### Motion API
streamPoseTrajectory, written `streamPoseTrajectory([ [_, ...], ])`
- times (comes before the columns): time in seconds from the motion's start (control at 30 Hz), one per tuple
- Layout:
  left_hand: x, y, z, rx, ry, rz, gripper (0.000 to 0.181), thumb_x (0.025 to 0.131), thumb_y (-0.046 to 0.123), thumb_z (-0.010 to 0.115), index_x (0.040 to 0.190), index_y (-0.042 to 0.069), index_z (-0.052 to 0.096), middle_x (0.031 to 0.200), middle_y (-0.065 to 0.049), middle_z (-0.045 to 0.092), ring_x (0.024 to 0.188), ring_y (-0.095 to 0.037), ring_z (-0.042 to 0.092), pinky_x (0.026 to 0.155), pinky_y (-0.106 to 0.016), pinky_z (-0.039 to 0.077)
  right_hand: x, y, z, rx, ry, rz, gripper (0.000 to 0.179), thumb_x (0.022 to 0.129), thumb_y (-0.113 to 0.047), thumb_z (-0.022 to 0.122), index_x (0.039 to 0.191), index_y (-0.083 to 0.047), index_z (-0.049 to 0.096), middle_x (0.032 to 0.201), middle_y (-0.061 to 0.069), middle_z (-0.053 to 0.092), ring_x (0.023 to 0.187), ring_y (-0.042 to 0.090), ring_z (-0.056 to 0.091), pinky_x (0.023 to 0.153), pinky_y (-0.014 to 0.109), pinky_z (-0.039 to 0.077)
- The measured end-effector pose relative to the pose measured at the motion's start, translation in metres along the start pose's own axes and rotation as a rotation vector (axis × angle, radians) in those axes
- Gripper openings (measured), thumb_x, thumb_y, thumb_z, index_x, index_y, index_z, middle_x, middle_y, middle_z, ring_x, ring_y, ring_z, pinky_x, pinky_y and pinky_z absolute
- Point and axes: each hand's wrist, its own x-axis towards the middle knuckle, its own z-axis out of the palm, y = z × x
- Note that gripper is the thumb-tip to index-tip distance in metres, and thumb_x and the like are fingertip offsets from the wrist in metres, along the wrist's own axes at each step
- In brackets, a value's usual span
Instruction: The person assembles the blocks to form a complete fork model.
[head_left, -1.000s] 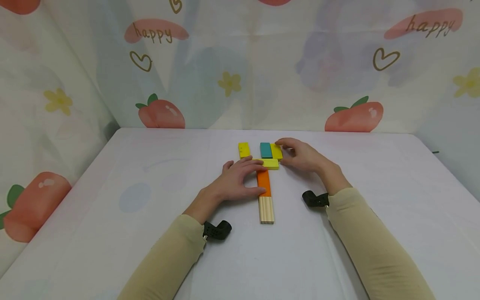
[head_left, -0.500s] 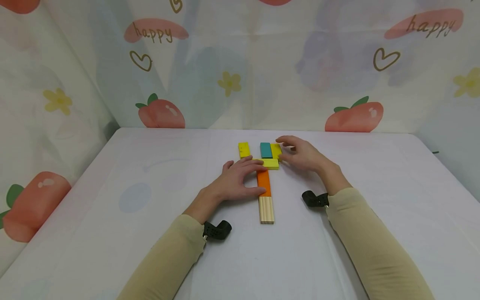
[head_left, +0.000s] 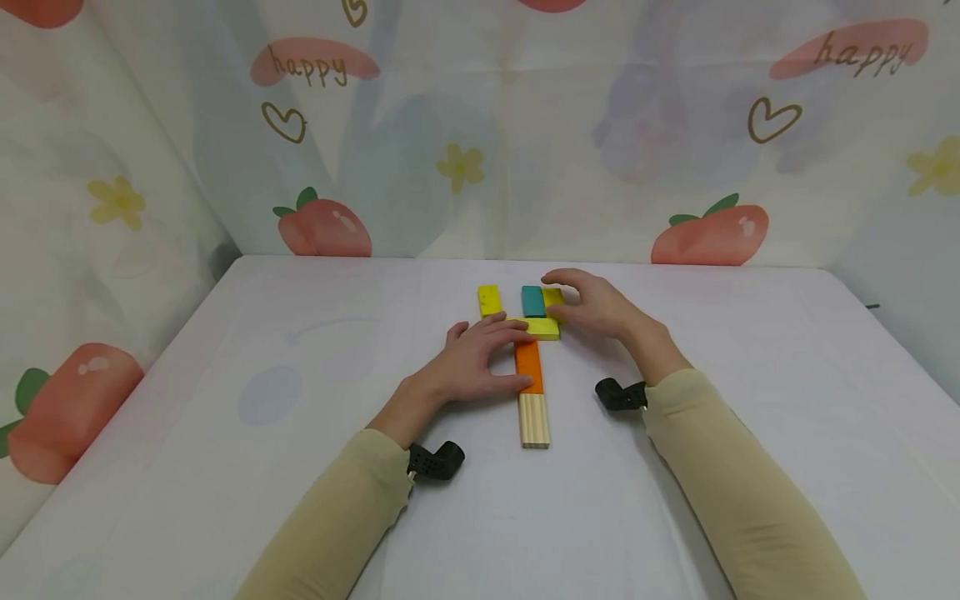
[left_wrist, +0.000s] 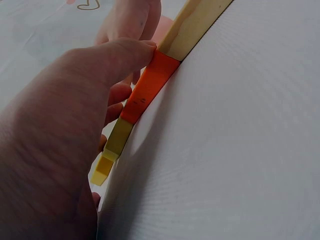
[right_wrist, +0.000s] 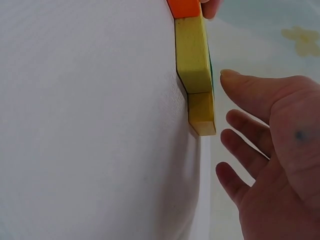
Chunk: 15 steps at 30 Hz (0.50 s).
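My left hand [head_left: 476, 362] rests at an orange block [head_left: 528, 367], its thumb touching the orange and its long fingers spread over a crosswise yellow block [head_left: 544, 329]. A plain ridged wooden block [head_left: 535, 421] lies end to end with the orange one, nearer me. Beyond the crosswise block stand a teal block [head_left: 533, 302] and a deeper yellow block [head_left: 552, 296], side by side. Above that deeper yellow block hovers my right hand [head_left: 600, 304], fingers loosely bent; in the right wrist view its thumb [right_wrist: 245, 90] is apart from the blocks. Another yellow block [head_left: 489, 299] lies farther left, partly behind my left fingers.
A white cloth covers the table [head_left: 300, 467]. Printed fabric walls [head_left: 555, 167] rise at its back and sides. Black wrist cameras [head_left: 437, 461] are strapped at both sleeves.
My right hand has moved left and slightly away from me, from the deeper yellow block's right edge to over it. My left hand and the blocks look unmoved.
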Motion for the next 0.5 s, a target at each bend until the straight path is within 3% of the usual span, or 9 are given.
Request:
streamPoseTrajectory([
  [0.5, -0.0001, 0.0006, -0.0007, 0.008, -0.004, -0.001, 0.057, 0.092, 0.052, 0.066, 0.145, 0.03, 0.058, 0.158, 0.009, 0.046, 0.154, -0.018, 0.025, 0.118, -0.059, 0.015, 0.0099, -0.0054, 0.0032, -0.021, -0.043, -0.017, 0.056, 0.101, -0.02, 0.063, 0.152, -0.006, 0.045, 0.161, 0.017, 0.038, 0.149, 0.039, 0.03, 0.121, 0.058, 0.022],
])
